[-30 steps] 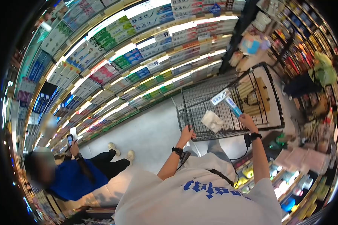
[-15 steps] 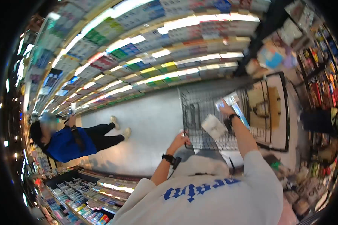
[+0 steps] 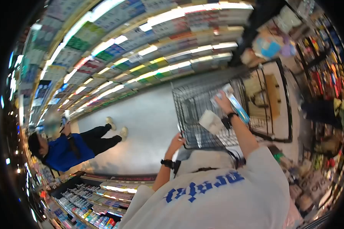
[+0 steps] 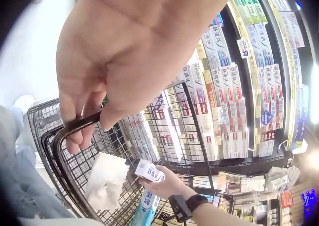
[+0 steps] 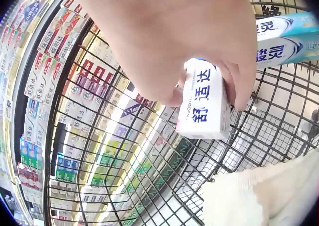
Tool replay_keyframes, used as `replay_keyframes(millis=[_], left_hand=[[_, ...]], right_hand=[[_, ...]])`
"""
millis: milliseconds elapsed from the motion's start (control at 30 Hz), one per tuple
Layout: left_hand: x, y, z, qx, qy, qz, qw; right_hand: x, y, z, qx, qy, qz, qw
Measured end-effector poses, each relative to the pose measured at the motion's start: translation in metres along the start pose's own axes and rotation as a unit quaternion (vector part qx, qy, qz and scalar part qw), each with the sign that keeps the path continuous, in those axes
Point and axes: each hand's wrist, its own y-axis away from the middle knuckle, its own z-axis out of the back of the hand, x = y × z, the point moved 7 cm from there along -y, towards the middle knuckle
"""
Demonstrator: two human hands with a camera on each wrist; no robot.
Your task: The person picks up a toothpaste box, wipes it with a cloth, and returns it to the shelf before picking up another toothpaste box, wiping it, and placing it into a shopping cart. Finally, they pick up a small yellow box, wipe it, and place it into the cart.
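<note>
My left hand [image 3: 176, 143] curls its fingers round the black handle [image 4: 64, 132] of a wire shopping cart [image 3: 286, 91]. Inside the basket, my right hand [image 3: 223, 102] pinches a white toothpaste box [image 5: 204, 104] with dark blue lettering between thumb and fingers. The hand covers the box's far end. Beside that hand are light-blue and white toothpaste boxes [image 5: 286, 42], side by side in the right wrist view. A crumpled off-white cloth-like bundle [image 3: 211, 121] lies in the basket, nearer the handle.
Shelves of toothpaste boxes [image 4: 234, 106] line the cart's far side. A person in a blue top [image 3: 68, 150] stands in the aisle to the left, holding a phone. A low display [image 3: 88, 198] is behind on the left, and packed goods [image 3: 309, 183] stand on the right.
My right hand has let go of the light-blue box's near end, moved up and left, and taken hold of the white box. My left hand keeps to the cart handle.
</note>
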Motion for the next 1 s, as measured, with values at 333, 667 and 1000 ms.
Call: replay_keyframes(millis=[333, 667, 1000], left_hand=[[-0.231, 0.045, 0.017, -0.057, -0.142, -0.182, 0.971], [-0.231, 0.034, 0.005, -0.076, -0.151, -0.300, 0.939], [-0.241, 0.055, 0.082, -0.123, 0.260, -0.204, 0.936]], right_hand=[[0.144, 0.129, 0.020, 0.207, -0.278, -0.017, 0.938], [0.193, 0.179, -0.037, 0.209, -0.265, 0.058, 0.940], [0.115, 0.117, 0.046, -0.009, -0.208, 0.121, 0.971]])
